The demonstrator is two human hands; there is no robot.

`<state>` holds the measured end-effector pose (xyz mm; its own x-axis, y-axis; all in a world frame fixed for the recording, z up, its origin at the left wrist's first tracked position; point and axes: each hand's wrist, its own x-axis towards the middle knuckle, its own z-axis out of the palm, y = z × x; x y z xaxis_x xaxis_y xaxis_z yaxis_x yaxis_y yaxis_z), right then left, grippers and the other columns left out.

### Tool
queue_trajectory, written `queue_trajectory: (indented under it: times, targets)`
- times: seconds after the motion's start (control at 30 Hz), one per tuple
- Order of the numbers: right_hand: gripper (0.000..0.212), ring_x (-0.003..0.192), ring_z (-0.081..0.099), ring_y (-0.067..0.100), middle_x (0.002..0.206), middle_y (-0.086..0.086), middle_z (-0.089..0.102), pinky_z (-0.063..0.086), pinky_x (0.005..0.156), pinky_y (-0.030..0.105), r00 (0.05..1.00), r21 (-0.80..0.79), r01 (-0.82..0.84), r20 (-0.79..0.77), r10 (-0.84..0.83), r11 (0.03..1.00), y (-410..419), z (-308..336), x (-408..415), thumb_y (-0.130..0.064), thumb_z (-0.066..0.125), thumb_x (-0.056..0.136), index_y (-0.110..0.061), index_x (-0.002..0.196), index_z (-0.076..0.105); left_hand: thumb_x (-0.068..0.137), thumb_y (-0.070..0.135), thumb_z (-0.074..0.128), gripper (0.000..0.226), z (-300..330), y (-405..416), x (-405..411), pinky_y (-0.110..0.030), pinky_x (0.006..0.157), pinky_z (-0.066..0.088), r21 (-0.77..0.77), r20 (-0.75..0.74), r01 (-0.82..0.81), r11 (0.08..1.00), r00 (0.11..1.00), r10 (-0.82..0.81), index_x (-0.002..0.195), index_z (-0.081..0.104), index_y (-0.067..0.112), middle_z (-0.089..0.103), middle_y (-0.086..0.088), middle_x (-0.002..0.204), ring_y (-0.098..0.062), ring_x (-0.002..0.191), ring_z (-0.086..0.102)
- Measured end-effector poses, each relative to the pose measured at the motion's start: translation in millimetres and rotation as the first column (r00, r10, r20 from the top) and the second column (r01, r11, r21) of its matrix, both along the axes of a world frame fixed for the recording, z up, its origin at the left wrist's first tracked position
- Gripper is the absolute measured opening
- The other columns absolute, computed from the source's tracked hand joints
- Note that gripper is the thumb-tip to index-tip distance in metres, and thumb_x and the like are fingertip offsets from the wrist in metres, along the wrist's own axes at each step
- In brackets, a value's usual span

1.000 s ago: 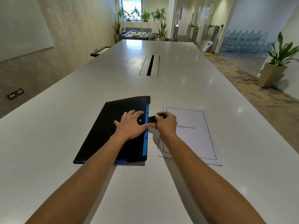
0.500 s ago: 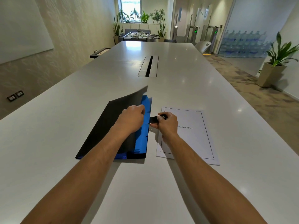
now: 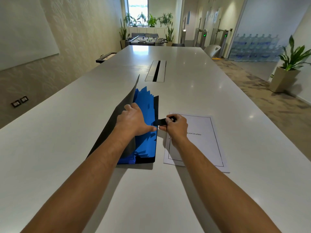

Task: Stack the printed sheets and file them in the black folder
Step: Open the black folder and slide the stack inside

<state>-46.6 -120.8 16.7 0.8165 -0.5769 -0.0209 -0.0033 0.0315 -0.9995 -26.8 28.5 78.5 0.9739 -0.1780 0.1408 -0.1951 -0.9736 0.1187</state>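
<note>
The black folder (image 3: 107, 137) lies on the white table (image 3: 168, 190) in front of me, its front cover raised steeply. Blue inner dividers (image 3: 145, 106) show under the cover. My left hand (image 3: 134, 120) grips the cover's edge and holds it up. My right hand (image 3: 175, 126) pinches the folder's black snap strap (image 3: 161, 122), pulled out to the right. The printed sheets (image 3: 202, 142) lie in a stack just right of the folder, the top page showing a border and the word BIBLIOGRAPHY; my right hand and wrist cover part of it.
A cable slot (image 3: 157, 70) is set into the table beyond the folder. The table runs far ahead. A potted plant (image 3: 289, 68) stands on the floor at the right, and a wall runs along the left.
The folder was closed a second ago with my left hand flat on it. The strap came unsnapped, and my left hand has lifted the cover higher, baring the blue dividers.
</note>
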Motion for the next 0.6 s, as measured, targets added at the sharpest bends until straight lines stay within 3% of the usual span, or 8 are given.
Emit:
queue_trajectory:
  times: [0.17,0.33,0.5,0.6]
  targets:
    - [0.009,0.089,0.072,0.033,0.107,0.018,0.064,0.062,0.071,0.039,1.000,0.005,-0.003,0.012,0.003,1.000,0.9,3.5,-2.7,-0.004,0.062,0.092,-0.009,0.100,0.061,0.067,0.050,0.078,0.098,1.2,-3.2,-4.5,-0.035,0.075,0.048,0.008,-0.032,0.022,1.000,0.999,-0.022,0.138,0.024,0.008,0.032,-0.020,0.141,-0.035,0.110,0.056]
    - [0.009,0.085,0.073,0.030,0.105,0.016,0.064,0.062,0.066,0.033,0.999,0.019,-0.006,0.031,0.006,1.000,-0.1,4.4,-5.7,-0.005,0.062,0.092,-0.010,0.099,0.061,0.078,0.032,0.069,0.074,3.7,1.4,-7.6,-0.030,0.065,0.041,-0.089,-0.037,0.064,0.994,0.997,-0.068,0.135,0.027,0.010,0.037,-0.018,0.133,-0.029,0.094,0.054]
    - [0.010,0.084,0.073,0.028,0.104,0.016,0.064,0.062,0.065,0.033,0.999,0.023,-0.013,0.043,0.012,1.000,-2.1,7.4,-6.5,-0.003,0.061,0.091,-0.012,0.095,0.062,0.088,0.009,0.053,0.074,9.1,6.4,-13.2,-0.034,0.068,0.046,-0.131,-0.030,0.222,0.966,0.973,-0.228,0.146,0.014,0.033,0.031,-0.023,0.146,-0.035,0.101,0.058]
    - [0.011,0.085,0.073,0.028,0.104,0.015,0.064,0.062,0.067,0.034,0.998,0.008,-0.023,0.055,0.023,1.000,-1.2,10.3,-7.8,-0.004,0.062,0.091,-0.015,0.093,0.061,0.092,0.013,0.049,0.039,12.3,5.0,-14.8,-0.030,0.067,0.045,-0.086,0.022,0.239,0.967,0.971,-0.238,0.130,0.049,0.020,0.056,-0.018,0.122,-0.025,0.085,0.059]
